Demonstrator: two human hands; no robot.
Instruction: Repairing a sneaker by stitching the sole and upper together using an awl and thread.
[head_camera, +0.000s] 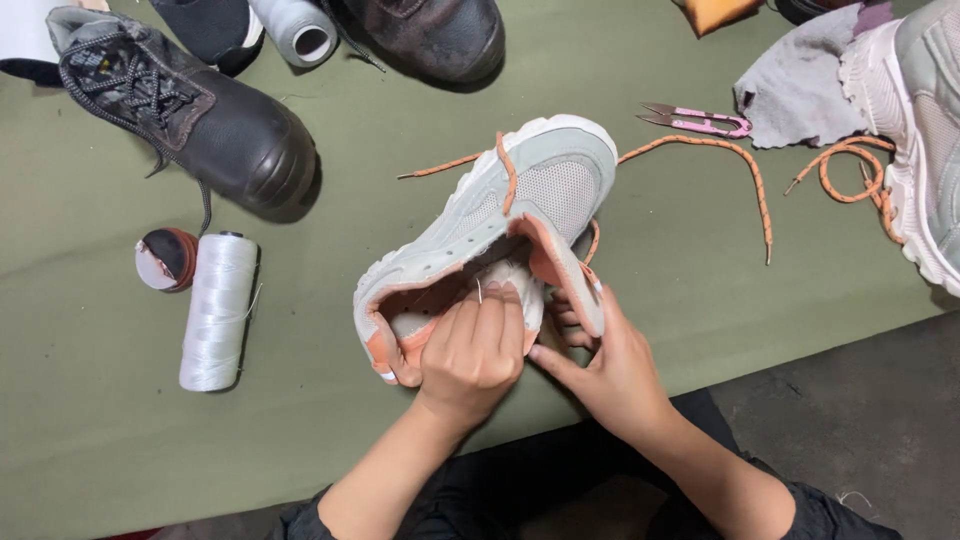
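A grey mesh sneaker (545, 185) with orange lining lies on its side in the middle of the green-covered table (660, 280), its opening facing me. My left hand (470, 350) is closed over the tongue and lining at the opening, thumb under the heel collar. A thin metal needle (480, 291) sticks up at its fingertips. My right hand (610, 370) holds the sneaker's collar from the right, fingers curled beneath it. An orange lace (745, 170) trails from the shoe toward the right.
A black boot (215, 125) lies at the upper left and another dark boot (430, 35) at the top. A white thread spool (217, 310), a small round pad (167, 258), pink snips (705, 122), a grey cloth (800, 90) and a second sneaker (925, 150) lie around.
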